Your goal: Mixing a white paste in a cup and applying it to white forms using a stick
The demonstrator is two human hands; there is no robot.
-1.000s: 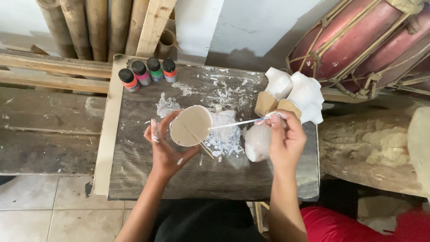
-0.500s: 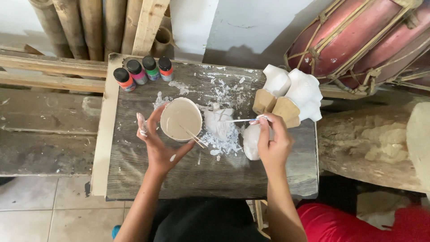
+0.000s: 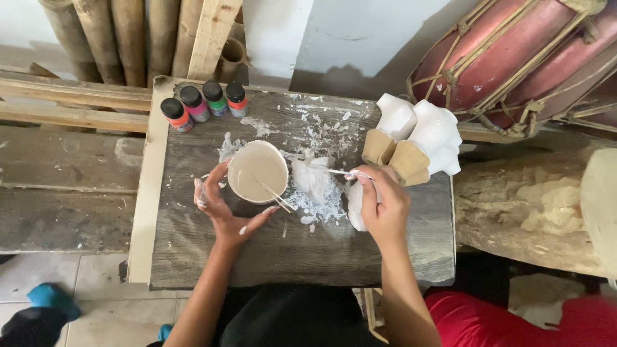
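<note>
At the bottom of the frame the person's two forearms rise onto the dark wooden worktop (image 3: 193, 257). The left hand (image 3: 222, 209) sits left of centre with its fingers spread apart, cupped round the near side of a cup (image 3: 258, 171) of pale, creamy liquid that stands on the board; a thin stick (image 3: 275, 195) leans inside it. A second ago this cup was tipped toward the camera and half a second ago it was still being levelled — now it rests upright and the stick lies idle in it, so the mixing seems to have paused. The right hand (image 3: 384, 205), right of centre, has its fingers clamped on a slim white brush (image 3: 337, 171) whose tip reaches left to a small white lump (image 3: 313, 178) amid plaster crumbs; the hand has drifted a little lower and closer to the body than before, and it also presses a white piece (image 3: 355, 207) against the worktop. Farther up, two white figures (image 3: 418, 132) on tan bases lean at the upper right edge of the board, and four paint bottles (image 3: 202, 103) line the upper left corner — both unmoved. Beyond, bamboo poles (image 3: 109, 38) and a red drum (image 3: 514, 58) fill the top.
</note>
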